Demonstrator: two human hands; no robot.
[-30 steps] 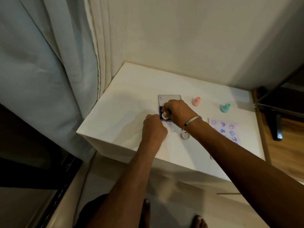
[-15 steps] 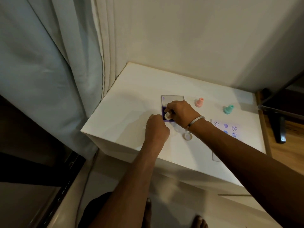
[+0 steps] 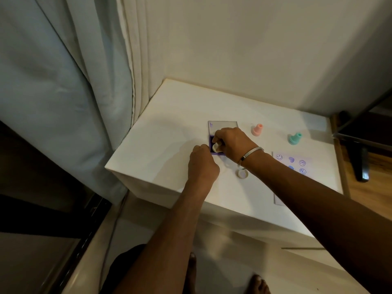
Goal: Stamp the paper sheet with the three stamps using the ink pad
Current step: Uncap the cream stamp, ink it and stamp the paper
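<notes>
My right hand (image 3: 232, 144) grips a cream stamp (image 3: 216, 147) and presses it onto the purple ink pad (image 3: 210, 143), whose clear lid (image 3: 222, 125) stands open behind it. My left hand (image 3: 201, 164) is a closed fist at the pad's near left edge; whether it touches the pad is hidden. A pink stamp (image 3: 257, 130) and a teal stamp (image 3: 294, 138) stand upright to the right. The paper sheet (image 3: 297, 164), printed with blue smileys and hearts, lies on the right, partly under my right forearm.
A small round cap (image 3: 242, 173) lies on the white table (image 3: 161, 145) under my right wrist. Curtains hang on the left, a wall stands behind, and a dark stand rests on the wooden floor at the right. My bare feet show below.
Both hands stay at the ink pad with the cream stamp on it. The view has drifted slightly; nothing on the table has moved.
</notes>
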